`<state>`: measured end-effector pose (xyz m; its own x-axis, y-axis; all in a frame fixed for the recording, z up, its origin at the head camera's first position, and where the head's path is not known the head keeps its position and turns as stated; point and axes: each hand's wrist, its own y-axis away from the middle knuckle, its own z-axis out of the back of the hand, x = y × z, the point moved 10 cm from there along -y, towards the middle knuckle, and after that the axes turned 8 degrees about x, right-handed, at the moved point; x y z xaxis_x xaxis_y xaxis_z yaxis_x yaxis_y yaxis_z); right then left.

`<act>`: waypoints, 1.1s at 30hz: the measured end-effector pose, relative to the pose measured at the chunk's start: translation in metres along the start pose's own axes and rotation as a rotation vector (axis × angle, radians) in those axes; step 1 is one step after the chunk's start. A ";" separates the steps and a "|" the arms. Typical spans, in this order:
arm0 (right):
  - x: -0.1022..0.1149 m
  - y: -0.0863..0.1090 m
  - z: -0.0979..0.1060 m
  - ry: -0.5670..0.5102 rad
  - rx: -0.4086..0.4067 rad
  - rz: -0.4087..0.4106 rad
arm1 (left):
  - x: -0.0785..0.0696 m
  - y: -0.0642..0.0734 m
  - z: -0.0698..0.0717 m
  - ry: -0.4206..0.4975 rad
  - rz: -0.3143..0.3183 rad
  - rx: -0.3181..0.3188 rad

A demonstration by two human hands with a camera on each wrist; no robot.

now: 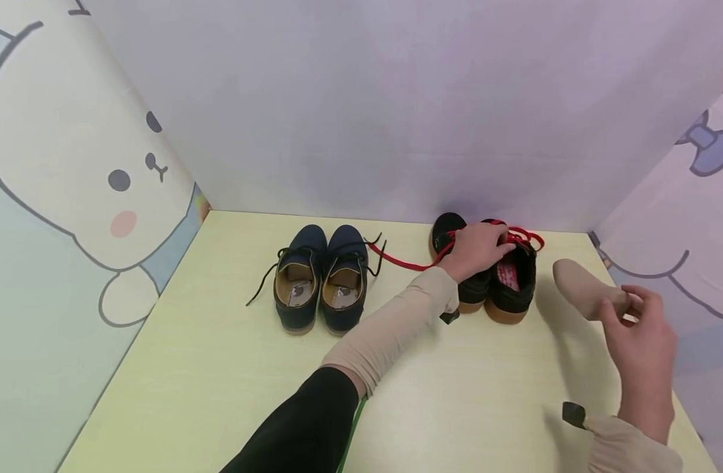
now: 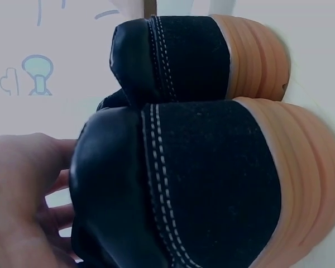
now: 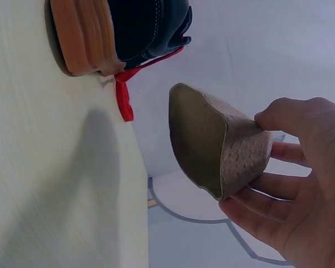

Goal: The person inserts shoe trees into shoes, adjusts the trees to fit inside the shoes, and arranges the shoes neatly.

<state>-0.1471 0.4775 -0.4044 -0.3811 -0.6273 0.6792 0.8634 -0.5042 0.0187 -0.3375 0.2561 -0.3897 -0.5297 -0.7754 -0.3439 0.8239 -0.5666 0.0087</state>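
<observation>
Two black shoes [image 1: 511, 299] with red laces [image 1: 529, 238] and tan soles stand side by side at the back right. My left hand [image 1: 475, 248] reaches over the left one and grips the right one near its tongue and laces. In the left wrist view the black heels [image 2: 212, 173] fill the frame, and part of the left fingers is hidden behind them. Held up to the right of the shoes, a hollow beige shoe insert [image 3: 243, 153] is pinched between the thumb and fingers of my right hand [image 1: 645, 328]. Its rounded toe points toward the shoes.
A navy pair of shoes [image 1: 343, 282] with dark laces stands left of the black pair on the pale table [image 1: 178, 368]. One red lace trails across toward them. A plain wall [image 1: 361, 118] rises behind, with cartoon-printed panels [image 1: 54, 217] at both sides.
</observation>
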 end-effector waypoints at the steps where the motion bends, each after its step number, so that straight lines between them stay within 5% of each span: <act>1: 0.003 0.001 0.001 0.002 -0.007 0.003 | 0.000 0.000 0.000 -0.001 -0.001 0.000; 33: 0.045 0.029 0.013 -0.110 -0.052 0.122 | 0.001 0.002 0.003 -0.001 0.021 0.004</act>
<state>-0.1353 0.4425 -0.3641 -0.2338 -0.6187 0.7500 0.8815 -0.4603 -0.1049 -0.3365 0.2535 -0.3874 -0.5123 -0.7876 -0.3423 0.8342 -0.5512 0.0198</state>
